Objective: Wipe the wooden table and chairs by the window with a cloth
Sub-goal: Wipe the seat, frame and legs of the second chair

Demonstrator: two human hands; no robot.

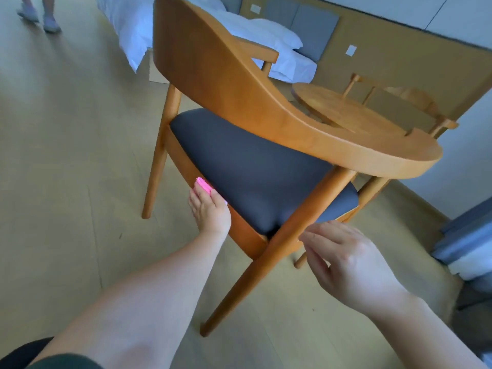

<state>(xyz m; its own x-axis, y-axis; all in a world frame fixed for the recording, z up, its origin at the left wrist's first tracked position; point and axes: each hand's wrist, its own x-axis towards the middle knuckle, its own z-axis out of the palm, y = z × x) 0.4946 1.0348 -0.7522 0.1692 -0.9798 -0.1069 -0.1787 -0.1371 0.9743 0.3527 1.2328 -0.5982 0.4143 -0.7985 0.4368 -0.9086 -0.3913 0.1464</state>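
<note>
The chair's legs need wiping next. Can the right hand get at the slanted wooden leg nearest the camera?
Probably yes: the right hand, open and holding nothing, hovers beside the slanted wooden leg, with nothing between them.

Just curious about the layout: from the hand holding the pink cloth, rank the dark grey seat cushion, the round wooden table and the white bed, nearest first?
From the left hand:
1. Dark grey seat cushion, right beside it.
2. Round wooden table, beyond the chair.
3. White bed, farthest back.
</note>
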